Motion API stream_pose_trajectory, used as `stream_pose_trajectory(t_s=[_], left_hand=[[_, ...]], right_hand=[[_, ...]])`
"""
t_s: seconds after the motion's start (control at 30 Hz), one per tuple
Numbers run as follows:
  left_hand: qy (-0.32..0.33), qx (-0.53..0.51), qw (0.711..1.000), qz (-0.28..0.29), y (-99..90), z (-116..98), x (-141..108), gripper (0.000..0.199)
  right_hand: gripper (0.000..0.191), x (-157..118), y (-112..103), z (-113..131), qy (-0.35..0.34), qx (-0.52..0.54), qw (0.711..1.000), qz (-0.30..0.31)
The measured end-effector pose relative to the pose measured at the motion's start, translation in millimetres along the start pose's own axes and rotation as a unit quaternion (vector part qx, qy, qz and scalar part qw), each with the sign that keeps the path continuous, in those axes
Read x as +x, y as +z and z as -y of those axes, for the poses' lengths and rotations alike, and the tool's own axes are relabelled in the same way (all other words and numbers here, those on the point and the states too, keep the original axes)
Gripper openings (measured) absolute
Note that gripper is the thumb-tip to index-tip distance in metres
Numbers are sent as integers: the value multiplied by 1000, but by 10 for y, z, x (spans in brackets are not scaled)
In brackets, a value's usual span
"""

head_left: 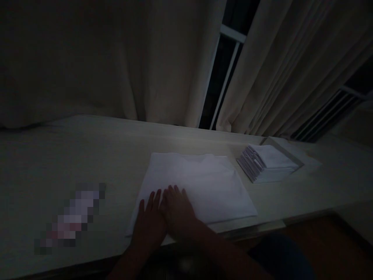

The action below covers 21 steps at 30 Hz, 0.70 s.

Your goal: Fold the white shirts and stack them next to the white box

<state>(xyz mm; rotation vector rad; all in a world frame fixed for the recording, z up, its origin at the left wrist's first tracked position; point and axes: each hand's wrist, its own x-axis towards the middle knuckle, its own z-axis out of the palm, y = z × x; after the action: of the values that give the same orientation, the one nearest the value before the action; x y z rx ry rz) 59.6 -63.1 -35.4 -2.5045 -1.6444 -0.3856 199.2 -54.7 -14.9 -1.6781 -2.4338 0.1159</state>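
Note:
A white cloth lies spread out on a pale tabletop, its near edge close to the table's front. My left hand rests flat on the cloth's near left part, fingers stretched out. Right beside it, my right hand also presses down on the cloth, palm down with fingers extended. The two hands touch or overlap at the thumbs. Neither hand grips anything. Slight ripples show along the cloth's far edge and right side.
Right of the cloth, a stack of folded white cloths leans in or against a pale open box. A pixelated object lies on the left of the tabletop. Beige curtains hang behind, partly covering dark windows. The room is dim.

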Motion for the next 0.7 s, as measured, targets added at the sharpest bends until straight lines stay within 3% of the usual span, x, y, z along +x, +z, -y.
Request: stream_pose_trajectory(t_s=[0.07, 0.13, 0.3, 0.47, 0.57, 0.7], left_hand=[[-24, 3, 1000, 8, 47, 36, -75, 57], [-46, 4, 999, -3, 42, 55, -98, 59], [-73, 9, 997, -11, -9, 22, -61, 62], [-85, 29, 996, 6, -13, 6, -52, 67], [-85, 30, 996, 15, -27, 17, -43, 69], [-72, 24, 997, 17, 10, 75, -24, 71]], right_hand=[[59, -72, 57, 98, 8, 12, 1000, -4], [60, -211, 26, -33, 19, 12, 1000, 1], [64, -737, -253, -856, 57, -10, 998, 17], [63, -1272, -452, -1702, 183, -58, 981, 24], [62, -1453, -489, -1997, 244, -77, 967, 10], [65, -1520, -518, -2097, 269, -75, 960, -1]])
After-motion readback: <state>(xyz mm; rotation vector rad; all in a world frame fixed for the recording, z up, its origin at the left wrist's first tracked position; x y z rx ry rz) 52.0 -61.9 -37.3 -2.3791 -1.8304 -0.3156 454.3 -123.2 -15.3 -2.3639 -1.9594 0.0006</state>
